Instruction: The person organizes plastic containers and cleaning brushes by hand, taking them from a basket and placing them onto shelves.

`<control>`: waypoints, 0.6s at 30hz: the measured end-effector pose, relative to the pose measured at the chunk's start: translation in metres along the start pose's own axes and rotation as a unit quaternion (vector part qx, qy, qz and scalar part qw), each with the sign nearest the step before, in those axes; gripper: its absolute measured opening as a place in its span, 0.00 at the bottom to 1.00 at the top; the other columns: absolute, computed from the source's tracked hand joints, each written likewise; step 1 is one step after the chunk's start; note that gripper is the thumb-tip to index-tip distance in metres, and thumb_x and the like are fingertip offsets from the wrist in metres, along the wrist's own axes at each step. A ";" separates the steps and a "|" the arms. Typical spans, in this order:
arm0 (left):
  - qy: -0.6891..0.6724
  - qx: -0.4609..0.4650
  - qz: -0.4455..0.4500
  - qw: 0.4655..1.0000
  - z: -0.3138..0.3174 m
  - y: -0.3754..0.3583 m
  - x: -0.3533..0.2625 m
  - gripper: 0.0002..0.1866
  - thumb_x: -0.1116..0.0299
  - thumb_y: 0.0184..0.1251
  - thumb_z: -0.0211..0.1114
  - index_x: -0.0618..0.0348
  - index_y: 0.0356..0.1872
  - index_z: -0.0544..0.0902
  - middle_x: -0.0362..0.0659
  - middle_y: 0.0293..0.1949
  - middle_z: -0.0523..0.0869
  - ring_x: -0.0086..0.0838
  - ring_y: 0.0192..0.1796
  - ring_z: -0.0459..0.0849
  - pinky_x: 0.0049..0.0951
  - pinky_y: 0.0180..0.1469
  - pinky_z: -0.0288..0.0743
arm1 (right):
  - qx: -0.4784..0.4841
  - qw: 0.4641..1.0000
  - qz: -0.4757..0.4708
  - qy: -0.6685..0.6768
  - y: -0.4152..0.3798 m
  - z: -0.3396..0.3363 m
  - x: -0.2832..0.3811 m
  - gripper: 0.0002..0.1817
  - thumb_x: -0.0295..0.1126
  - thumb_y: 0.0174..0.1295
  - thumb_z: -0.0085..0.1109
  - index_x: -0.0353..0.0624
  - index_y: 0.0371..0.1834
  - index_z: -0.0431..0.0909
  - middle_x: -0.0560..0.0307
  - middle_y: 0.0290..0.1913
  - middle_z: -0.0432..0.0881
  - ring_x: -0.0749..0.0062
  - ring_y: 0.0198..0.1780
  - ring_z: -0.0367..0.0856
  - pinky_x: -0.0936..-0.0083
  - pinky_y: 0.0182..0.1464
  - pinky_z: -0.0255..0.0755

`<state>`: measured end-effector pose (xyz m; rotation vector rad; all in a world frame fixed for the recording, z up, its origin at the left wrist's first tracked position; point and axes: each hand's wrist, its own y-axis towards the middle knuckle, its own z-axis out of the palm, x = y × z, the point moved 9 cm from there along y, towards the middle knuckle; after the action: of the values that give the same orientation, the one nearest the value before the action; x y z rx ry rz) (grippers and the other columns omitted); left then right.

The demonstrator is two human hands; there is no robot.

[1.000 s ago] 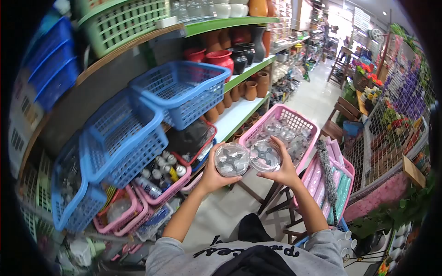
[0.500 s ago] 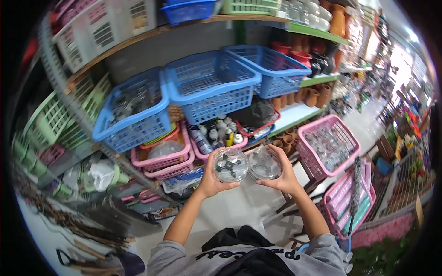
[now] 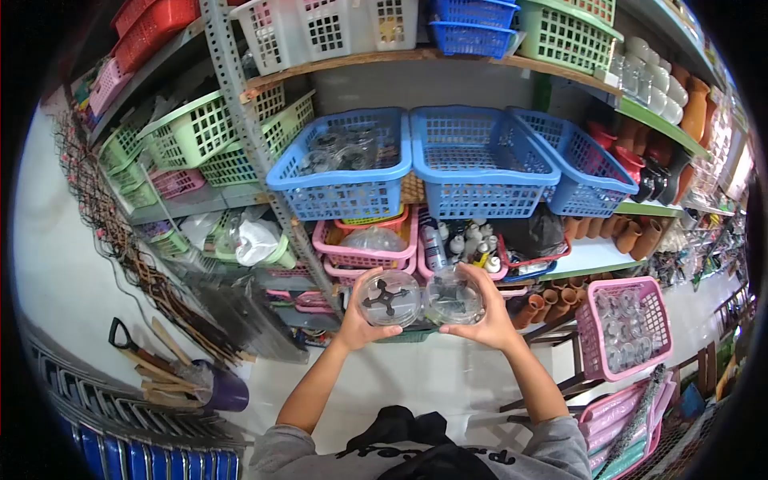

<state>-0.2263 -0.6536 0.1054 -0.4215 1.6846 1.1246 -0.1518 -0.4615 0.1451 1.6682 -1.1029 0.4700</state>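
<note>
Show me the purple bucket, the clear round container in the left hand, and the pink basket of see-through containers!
Purple bucket (image 3: 230, 390): head view, on its side wall.
Clear round container (image 3: 390, 299) in the left hand (image 3: 358, 322): head view, on its round face.
Pink basket (image 3: 592, 340): head view, on its left wall.

left container (image 3: 410, 299): clear | cross (image 3: 386, 298): black | centre basket (image 3: 485, 197): blue lattice | right sleeve (image 3: 550, 448): grey
</note>
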 end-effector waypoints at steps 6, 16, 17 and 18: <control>0.031 -0.035 -0.008 0.999 -0.036 -0.001 -0.018 0.53 0.67 0.34 0.81 0.61 0.65 0.57 0.47 0.58 0.69 0.33 0.61 0.69 0.34 0.63 0.63 | 0.021 0.999 -0.023 0.007 0.033 0.029 0.007 0.51 0.42 0.32 0.80 0.37 0.63 0.62 0.47 0.58 0.68 0.59 0.59 0.70 0.66 0.60 0.66; 0.056 -0.040 0.030 0.997 -0.124 0.046 -0.053 0.53 0.69 0.33 0.81 0.62 0.64 0.57 0.46 0.56 0.71 0.32 0.60 0.70 0.34 0.64 0.62 | 0.018 0.994 -0.107 -0.033 0.129 0.075 0.045 0.49 0.39 0.33 0.78 0.34 0.61 0.63 0.44 0.56 0.69 0.57 0.58 0.71 0.65 0.59 0.66; 0.055 -0.037 0.036 0.997 -0.133 0.056 -0.058 0.53 0.69 0.33 0.81 0.62 0.64 0.57 0.46 0.56 0.71 0.32 0.60 0.70 0.34 0.64 0.62 | 0.017 0.994 -0.101 -0.036 0.141 0.079 0.047 0.49 0.39 0.32 0.78 0.35 0.61 0.63 0.44 0.56 0.69 0.57 0.58 0.71 0.65 0.58 0.67; 0.058 -0.032 0.034 0.997 -0.143 0.067 -0.065 0.53 0.68 0.33 0.81 0.61 0.64 0.57 0.46 0.56 0.71 0.32 0.59 0.70 0.34 0.64 0.63 | 0.015 0.995 -0.091 -0.035 0.155 0.080 0.050 0.48 0.39 0.33 0.77 0.36 0.61 0.64 0.45 0.55 0.69 0.58 0.57 0.71 0.65 0.58 0.68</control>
<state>-0.3262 -0.7540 0.1996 -0.4802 1.7779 1.2275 -0.2732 -0.5616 0.2348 1.8037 -0.9863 0.3140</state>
